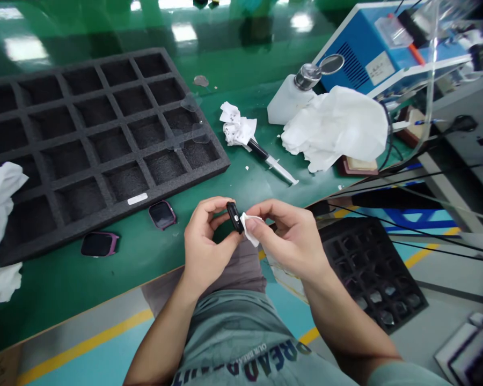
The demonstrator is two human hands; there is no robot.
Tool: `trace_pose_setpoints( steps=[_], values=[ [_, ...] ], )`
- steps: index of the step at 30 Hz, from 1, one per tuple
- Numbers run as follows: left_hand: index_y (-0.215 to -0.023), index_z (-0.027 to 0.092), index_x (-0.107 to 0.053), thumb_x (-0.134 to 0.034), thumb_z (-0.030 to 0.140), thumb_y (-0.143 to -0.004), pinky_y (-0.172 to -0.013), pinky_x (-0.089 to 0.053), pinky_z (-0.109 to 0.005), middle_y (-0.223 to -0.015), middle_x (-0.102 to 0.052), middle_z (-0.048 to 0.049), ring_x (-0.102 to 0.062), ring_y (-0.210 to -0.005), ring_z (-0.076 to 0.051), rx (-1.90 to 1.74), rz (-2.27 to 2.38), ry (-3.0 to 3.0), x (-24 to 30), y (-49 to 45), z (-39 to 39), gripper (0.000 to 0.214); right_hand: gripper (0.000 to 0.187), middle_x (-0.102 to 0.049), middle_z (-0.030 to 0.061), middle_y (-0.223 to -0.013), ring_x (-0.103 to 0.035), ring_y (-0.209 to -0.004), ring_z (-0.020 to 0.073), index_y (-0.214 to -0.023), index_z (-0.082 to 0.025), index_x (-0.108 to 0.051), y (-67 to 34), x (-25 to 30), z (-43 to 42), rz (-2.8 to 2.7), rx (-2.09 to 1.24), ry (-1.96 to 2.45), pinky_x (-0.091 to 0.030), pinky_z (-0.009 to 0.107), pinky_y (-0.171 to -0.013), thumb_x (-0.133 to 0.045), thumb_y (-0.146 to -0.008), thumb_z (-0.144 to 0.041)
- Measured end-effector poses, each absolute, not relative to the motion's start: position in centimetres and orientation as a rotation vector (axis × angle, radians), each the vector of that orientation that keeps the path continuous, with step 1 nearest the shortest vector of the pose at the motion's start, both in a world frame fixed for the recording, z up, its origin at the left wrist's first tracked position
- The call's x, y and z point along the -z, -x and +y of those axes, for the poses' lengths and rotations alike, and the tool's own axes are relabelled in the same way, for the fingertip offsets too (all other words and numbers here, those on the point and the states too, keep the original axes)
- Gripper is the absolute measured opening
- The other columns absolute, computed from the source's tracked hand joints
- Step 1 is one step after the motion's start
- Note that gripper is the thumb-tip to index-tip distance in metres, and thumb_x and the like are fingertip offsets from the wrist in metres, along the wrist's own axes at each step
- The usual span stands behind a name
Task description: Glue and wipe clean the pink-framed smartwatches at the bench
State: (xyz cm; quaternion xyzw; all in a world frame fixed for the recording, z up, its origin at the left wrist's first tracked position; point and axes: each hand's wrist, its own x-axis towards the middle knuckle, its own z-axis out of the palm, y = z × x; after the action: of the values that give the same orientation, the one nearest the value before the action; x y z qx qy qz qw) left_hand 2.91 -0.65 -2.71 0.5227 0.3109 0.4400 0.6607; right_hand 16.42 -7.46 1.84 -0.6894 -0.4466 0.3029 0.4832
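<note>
Between the thumb and fingers of my left hand (207,241) is a black smartwatch case (234,216) without a strap, turned so that its side edge faces up. My right hand (292,233) pinches a small folded white wiping cloth (251,227), its tip touching or very close to the case. Two more strapless watch cases lie on the green table to the left of my hands: a dark purple-rimmed one (162,214) and a brighter purple-rimmed one (100,244).
A black foam tray (116,153) with square compartments covers the table's left. Beyond my hands lie a syringe (279,169), crumpled tissue (237,126), a white dispenser bottle (284,102) and a white cloth (338,126). A blue machine (348,64) stands at right; another filled tray (376,271) sits lower.
</note>
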Motion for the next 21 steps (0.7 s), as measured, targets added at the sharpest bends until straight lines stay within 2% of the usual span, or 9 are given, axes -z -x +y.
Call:
trace_pose_setpoints(
  steps=[11, 21],
  values=[
    [-0.116, 0.025, -0.067, -0.076, 0.005, -0.078, -0.095, -0.063, -0.032, -0.123, -0.064, -0.0045, -0.071, -0.113, -0.020, -0.942, 0.765, -1.283, 3.1, -2.9, -1.2, 0.044, 0.013, -0.067, -0.0015, -0.063, -0.056, -0.056, 0.0113, -0.071, -0.018, -0.070, -16.7, -2.6, -7.6, -1.094, -0.759, 1.786, -0.044, 0.025, -0.053, -0.070, -0.083, -0.023],
    [-0.116, 0.025, -0.068, -0.070, -0.002, -0.079, -0.094, -0.063, -0.031, -0.122, -0.066, -0.0046, -0.071, -0.111, -0.019, -0.964, 0.748, -1.423, 3.4, -2.9, -1.2, 0.045, 0.014, -0.065, -0.0012, -0.061, -0.054, -0.054, 0.0109, -0.068, -0.018, -0.067, -16.8, -1.6, -6.4, -0.997, -0.809, 1.789, -0.042, 0.024, -0.049, -0.071, -0.080, -0.026]
  ],
)
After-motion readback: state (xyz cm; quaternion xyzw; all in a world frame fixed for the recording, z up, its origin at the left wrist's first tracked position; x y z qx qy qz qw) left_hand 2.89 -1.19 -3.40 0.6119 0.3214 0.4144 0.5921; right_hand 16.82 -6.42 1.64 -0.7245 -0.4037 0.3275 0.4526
